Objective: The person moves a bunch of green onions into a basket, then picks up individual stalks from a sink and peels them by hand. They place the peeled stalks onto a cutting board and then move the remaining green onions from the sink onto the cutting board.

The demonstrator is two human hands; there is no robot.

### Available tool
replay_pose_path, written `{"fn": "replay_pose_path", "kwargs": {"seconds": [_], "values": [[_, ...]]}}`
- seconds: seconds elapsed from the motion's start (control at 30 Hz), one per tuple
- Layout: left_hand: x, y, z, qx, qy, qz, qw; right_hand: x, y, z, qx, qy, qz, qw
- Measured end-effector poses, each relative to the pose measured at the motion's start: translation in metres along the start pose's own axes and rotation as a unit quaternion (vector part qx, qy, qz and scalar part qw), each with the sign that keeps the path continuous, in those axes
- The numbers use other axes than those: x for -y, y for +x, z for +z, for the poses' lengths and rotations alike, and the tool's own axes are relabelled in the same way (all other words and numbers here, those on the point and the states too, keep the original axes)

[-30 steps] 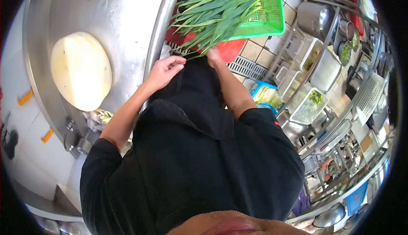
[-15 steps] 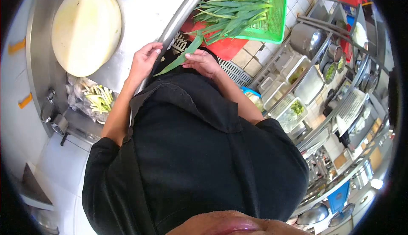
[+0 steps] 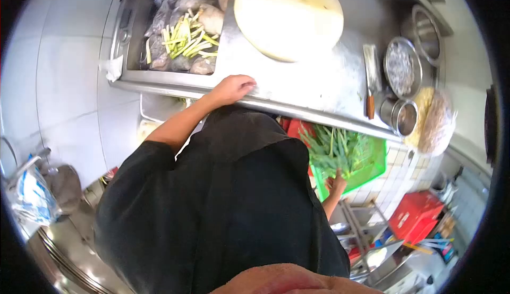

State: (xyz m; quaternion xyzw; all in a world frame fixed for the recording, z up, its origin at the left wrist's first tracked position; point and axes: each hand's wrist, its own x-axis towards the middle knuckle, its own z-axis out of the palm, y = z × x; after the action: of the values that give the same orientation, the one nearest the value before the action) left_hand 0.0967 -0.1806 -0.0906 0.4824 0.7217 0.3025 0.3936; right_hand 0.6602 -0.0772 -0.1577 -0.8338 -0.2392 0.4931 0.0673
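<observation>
My left hand [image 3: 232,90] is at the steel counter's front edge [image 3: 265,100], fingers curled together; what they hold, if anything, is too small to make out. Lower right, my right hand [image 3: 337,181] has its fingers closed on the base of long green leaves [image 3: 334,150]. These leaves lie in a bright green basket [image 3: 376,172] below the counter. A round pale board [image 3: 289,15] rests on the counter. Cut pale-green stalks [image 3: 186,39] lie over plastic-wrapped pieces [image 3: 208,19] in the sink at the upper left.
Right on the counter are a cleaver with a wooden handle [image 3: 371,81], a steel bowl [image 3: 402,68], small steel pots [image 3: 398,116] and filled plastic bags [image 3: 436,121]. A red crate [image 3: 416,217] stands lower right. White tiled wall [image 3: 69,81] is at left.
The view has swung round, bringing the sink and right end of the counter into view. My right hand has moved away from my left, into the leaves in the basket. The single leaf is no longer distinguishable.
</observation>
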Motion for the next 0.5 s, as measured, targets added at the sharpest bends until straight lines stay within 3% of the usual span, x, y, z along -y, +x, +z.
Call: {"fn": "replay_pose_path", "kwargs": {"seconds": [0.03,0.13,0.27,0.37,0.5], "values": [[0.012,-0.013,-0.007,-0.039,-0.026,-0.031,0.998,0.021,-0.007,0.000,0.002,-0.151,-0.040,0.988],[0.053,-0.051,-0.027,-0.147,-0.020,-0.092,0.985,0.091,0.001,0.028,0.056,-0.100,-0.174,0.978],[0.094,-0.083,-0.066,-0.203,0.008,-0.142,0.969,0.200,-0.063,0.118,0.125,-0.201,-0.377,0.895],[0.161,-0.089,-0.103,-0.276,0.038,-0.104,0.955,0.238,-0.150,0.194,0.187,-0.150,-0.413,0.879],[0.280,-0.074,-0.178,-0.381,0.027,-0.202,0.902,0.220,-0.196,0.294,0.301,-0.160,-0.398,0.852]]}}
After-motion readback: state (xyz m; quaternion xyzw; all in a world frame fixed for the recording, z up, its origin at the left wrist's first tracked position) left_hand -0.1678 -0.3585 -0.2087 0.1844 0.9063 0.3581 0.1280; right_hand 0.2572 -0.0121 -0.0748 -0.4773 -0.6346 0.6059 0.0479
